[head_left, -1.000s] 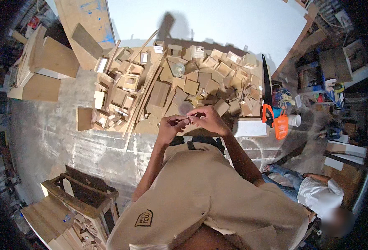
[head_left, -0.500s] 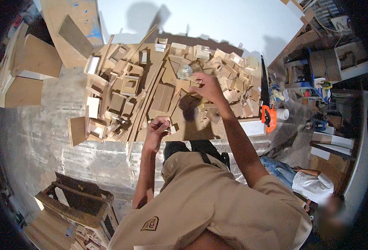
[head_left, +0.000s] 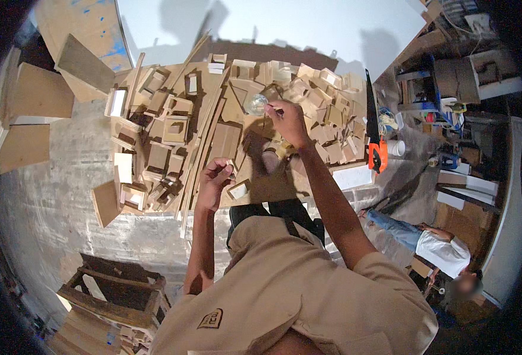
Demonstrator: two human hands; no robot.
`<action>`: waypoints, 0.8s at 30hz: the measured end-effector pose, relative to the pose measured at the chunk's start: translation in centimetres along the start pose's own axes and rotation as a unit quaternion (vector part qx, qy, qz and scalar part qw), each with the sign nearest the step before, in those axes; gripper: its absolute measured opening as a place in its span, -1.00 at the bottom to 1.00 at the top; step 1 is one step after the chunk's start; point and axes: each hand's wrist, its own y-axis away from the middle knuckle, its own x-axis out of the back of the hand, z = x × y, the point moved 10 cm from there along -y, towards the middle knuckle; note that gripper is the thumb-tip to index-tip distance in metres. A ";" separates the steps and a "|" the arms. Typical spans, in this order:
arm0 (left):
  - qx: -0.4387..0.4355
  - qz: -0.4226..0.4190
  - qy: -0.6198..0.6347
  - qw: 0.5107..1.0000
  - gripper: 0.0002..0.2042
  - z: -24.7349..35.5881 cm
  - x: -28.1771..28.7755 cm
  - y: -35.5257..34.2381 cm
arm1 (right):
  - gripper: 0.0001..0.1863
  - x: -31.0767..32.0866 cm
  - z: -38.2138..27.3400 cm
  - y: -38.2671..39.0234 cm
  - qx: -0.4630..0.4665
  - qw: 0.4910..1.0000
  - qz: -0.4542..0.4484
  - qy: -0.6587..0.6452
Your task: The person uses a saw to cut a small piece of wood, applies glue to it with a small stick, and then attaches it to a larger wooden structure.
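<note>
My left hand (head_left: 215,178) is closed near the table's front edge, with a small pale wooden piece (head_left: 230,167) pinched between thumb and fingers. Farther off, my right hand (head_left: 289,124) reaches over the table, its fingertips drawn together at the rim of a clear round container (head_left: 255,104). What those fingertips hold, if anything, is too small to make out. A flat brown board (head_left: 225,141) lies between the hands, with long thin wood strips (head_left: 205,142) to its left. Just right of my left hand rests a small box-like wooden piece (head_left: 238,190).
Small wooden box pieces (head_left: 175,129) crowd the table's left, and more wooden blocks (head_left: 332,115) pile up at right. A handsaw with an orange handle (head_left: 378,156) lies along the right edge, beside a white cup (head_left: 396,147). At far right is another person (head_left: 441,248).
My right hand's fingers have drawn together beside the clear container, from a more spread pose. My left hand keeps its pinch on the wooden piece. The whole view has shifted slightly.
</note>
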 end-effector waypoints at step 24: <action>-0.062 -0.015 -0.067 0.996 -0.93 1.4 -1.6 -3.3 | -0.74 -0.6 0.0 -3.0 0.007 0.998 -0.018 -0.054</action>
